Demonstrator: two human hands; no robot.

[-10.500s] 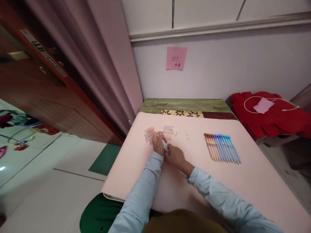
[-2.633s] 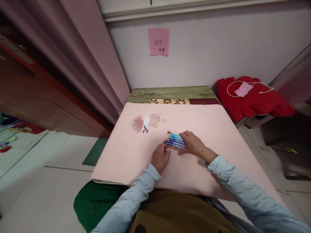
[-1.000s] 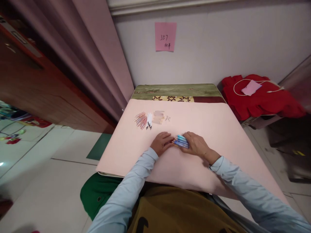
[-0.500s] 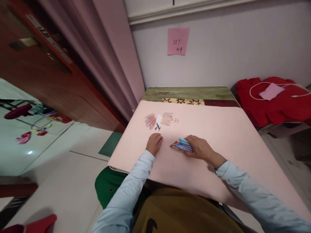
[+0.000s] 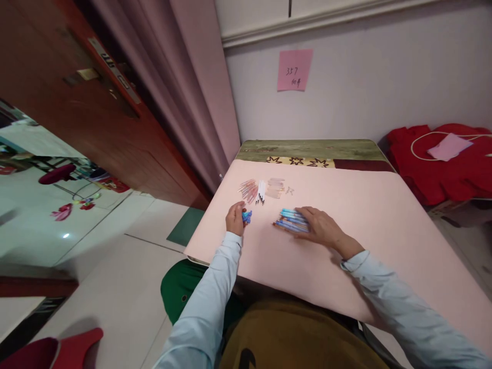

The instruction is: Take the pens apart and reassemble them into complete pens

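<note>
My left hand [image 5: 234,219] rests on the pink-covered table [image 5: 265,261], turned on its edge with the fingers loosely apart. Against its palm side lies a small cluster of blue and brown pieces [image 5: 247,217] that look like pen parts. My right hand [image 5: 323,228] spans the right end of a row of blue and brown pen barrels [image 5: 291,220], thumb on the near side and fingers on the far side. Beyond my hands lie white pen refills [image 5: 261,189] with black tips. Reddish slender tubes [image 5: 249,190] flank them on the left, pale clear tubes [image 5: 275,187] on the right.
Tiny metallic bits [image 5: 289,190], perhaps springs, lie right of the pale tubes. A pink note [image 5: 295,70] is stuck on the wall. A wooden door [image 5: 126,138] and curtain [image 5: 192,92] stand left; red cloth [image 5: 418,169] with a cable lies right.
The blue and brown pieces beside my left hand have come into sight. Under my right hand the pen barrels have spread into a flatter, wider row. The view has shifted slightly left.
</note>
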